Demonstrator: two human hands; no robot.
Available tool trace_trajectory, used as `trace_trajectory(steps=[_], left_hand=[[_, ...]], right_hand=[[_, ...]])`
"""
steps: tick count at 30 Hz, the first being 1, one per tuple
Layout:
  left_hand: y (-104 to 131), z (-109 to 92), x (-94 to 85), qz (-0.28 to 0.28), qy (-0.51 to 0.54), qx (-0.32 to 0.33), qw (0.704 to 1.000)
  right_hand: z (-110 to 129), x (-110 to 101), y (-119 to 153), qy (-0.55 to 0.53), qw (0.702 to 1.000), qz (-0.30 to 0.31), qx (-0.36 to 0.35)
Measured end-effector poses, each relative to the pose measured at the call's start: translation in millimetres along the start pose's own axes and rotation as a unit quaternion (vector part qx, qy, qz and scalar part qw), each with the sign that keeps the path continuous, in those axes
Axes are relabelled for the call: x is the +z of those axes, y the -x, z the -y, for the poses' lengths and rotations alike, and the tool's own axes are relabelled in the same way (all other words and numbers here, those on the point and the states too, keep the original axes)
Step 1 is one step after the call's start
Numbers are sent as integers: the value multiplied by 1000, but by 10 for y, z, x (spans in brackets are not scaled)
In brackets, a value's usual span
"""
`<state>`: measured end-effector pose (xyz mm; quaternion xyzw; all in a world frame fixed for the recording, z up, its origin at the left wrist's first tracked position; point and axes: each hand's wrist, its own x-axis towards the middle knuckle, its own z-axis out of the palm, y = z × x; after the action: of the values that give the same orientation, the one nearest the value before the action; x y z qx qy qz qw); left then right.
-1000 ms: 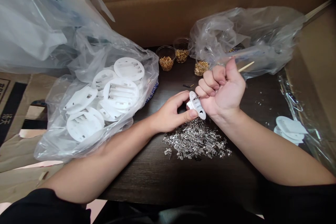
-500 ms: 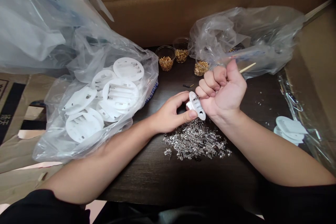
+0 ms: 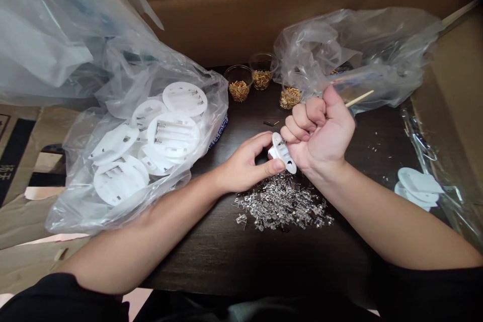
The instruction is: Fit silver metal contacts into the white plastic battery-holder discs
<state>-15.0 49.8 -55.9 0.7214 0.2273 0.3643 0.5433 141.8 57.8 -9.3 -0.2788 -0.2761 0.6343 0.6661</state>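
Over a heap of small metal battery contacts (image 3: 285, 204), my left hand (image 3: 247, 161) grips a round white plastic battery holder (image 3: 284, 152), tilted nearly edge-on to me. My right hand (image 3: 320, 121) is curled into a fist, palm side toward me, around a thin wooden stick (image 3: 360, 98) whose pale end sticks out past the thumb. The fist rests against the holder's right side. Its own fingers and heel hide where the stick's other end lies.
A clear plastic bag (image 3: 86, 211) at left holds several white battery holders (image 3: 173, 136). Cups of gold-coloured pins (image 3: 238, 91) stand at the back, near another plastic bag (image 3: 354, 45). White discs (image 3: 417, 186) lie at right. Cardboard (image 3: 241, 15) walls the back.
Both hands hold nearly the same pose. The stick's pale end has shifted slightly to the right, and the whole view has moved a little.
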Motion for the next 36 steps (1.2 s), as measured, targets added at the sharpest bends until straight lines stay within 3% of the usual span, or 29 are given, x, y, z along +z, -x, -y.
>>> trace_trajectory(steps=[15, 22, 36], left_hand=[[20, 8, 3, 4, 2, -11, 1000], [14, -12, -6, 5, -12, -22, 1000], [18, -40, -6, 11, 8, -26, 1000]], right_hand=[[-10, -20, 34, 54, 998, 0, 27], [3, -105, 6, 108, 992, 61, 27], [83, -111, 33, 129, 991, 24, 25]])
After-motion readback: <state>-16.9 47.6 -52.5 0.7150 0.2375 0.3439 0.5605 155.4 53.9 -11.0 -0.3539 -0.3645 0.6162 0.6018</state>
